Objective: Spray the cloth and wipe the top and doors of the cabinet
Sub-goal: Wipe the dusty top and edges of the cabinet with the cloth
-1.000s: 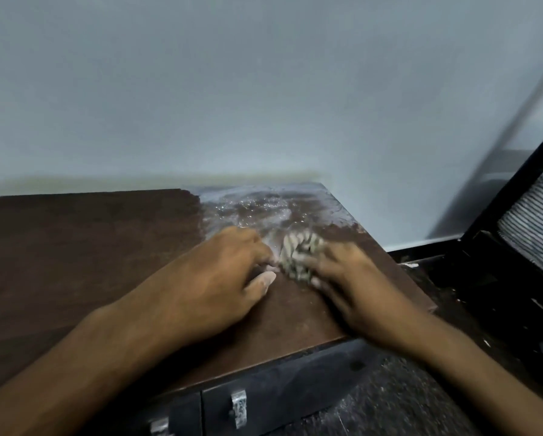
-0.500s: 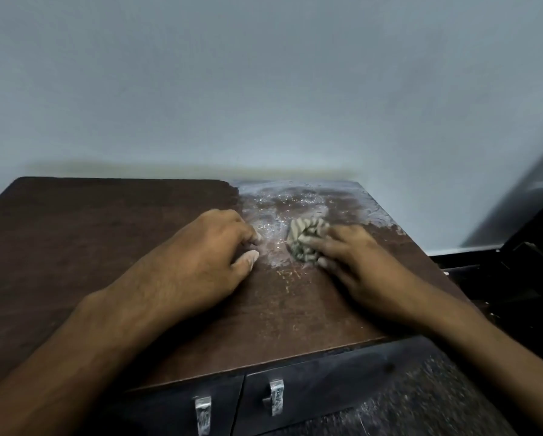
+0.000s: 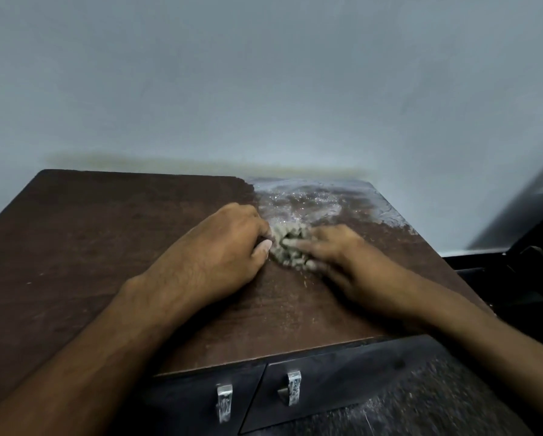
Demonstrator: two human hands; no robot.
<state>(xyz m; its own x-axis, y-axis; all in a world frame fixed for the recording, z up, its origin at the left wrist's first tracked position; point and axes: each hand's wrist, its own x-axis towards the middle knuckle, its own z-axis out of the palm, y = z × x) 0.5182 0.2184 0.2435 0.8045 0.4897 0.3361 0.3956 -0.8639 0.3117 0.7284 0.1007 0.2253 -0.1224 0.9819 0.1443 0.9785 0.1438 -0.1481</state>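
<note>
Since the earlier frames the left hand (image 3: pixel 229 247) has closed in on the cloth (image 3: pixel 287 247), thumb tip now touching its left edge where there was a gap, and the cloth sits a bit nearer the front of the cabinet top (image 3: pixel 106 247), at the lower edge of the wet patch (image 3: pixel 311 202). Cloth is a bunched grey-green wad, right of centre on the cabinet top, just in front of the wet patch. Right hand (image 3: pixel 342 256) lies over the cloth's right side, fingers extended and blurred, pressing it down; cannot tell if any finger curls under. Left hand's fingers are curled, knuckles up; whether they actually pinch cloth is hidden. Doors (image 3: pixel 326 391) below the cabinet top's front edge, two metal handles (image 3: pixel 290 388), not yet wiped by the look of it. Risks, as judgement: a wad this tight covers little surface, so streaks likely; the wet patch reaches the cabinet top's right edge, so a push that way could run liquid over the side; a loose grip could let the cloth slip out.
</note>
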